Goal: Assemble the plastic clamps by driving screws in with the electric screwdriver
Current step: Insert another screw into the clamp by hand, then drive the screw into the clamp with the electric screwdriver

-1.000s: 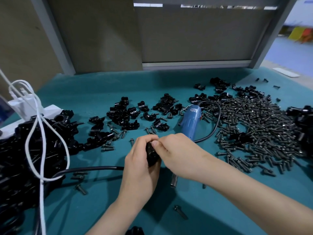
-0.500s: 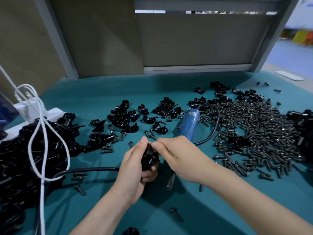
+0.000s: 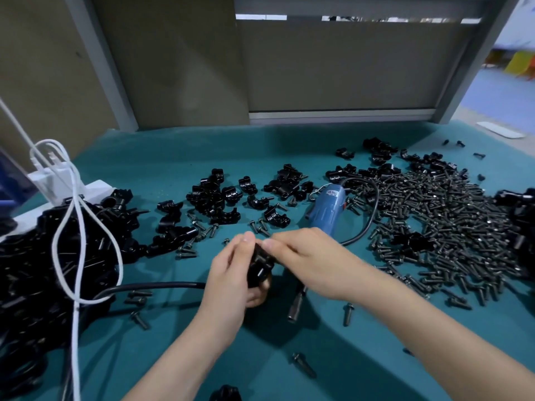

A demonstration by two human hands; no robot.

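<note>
The clamp (image 3: 258, 266) is off the mat (image 3: 173, 157), held near its front middle between your two hands. Your left hand (image 3: 231, 276) wraps it from the left, with fingers curled beneath and the thumb raised at its top. Your right hand (image 3: 312, 261) comes in from the right and pinches the clamp's top edge, fingertips meeting your left thumb. Blur hides whether a screw sits between them.

The screwdriver (image 3: 327, 211) lies unheld on the mat just behind your right hand. Its blue body points away from you, and its metal nose (image 3: 295, 306) shows below your right wrist. Its cable (image 3: 367, 215) leaves the far end, loops right along the edge of the screws (image 3: 451, 224) and returns under your right hand. A black lead (image 3: 156, 286) runs left from behind your left hand into the left heap (image 3: 34, 270).

All stock lies loose on the mat. The screws form a broad spread on the right, with black parts mixed in at its far edge. Small clamp parts (image 3: 220, 195) are scattered behind your hands, with a few screws among them. The left heap is a dense pile of black parts, crossed by a white cord (image 3: 75, 227) that rises from a white power strip (image 3: 58, 186). More black parts (image 3: 521, 221) are stacked at the right edge. A stray screw (image 3: 302, 364) lies near the front between your forearms.
</note>
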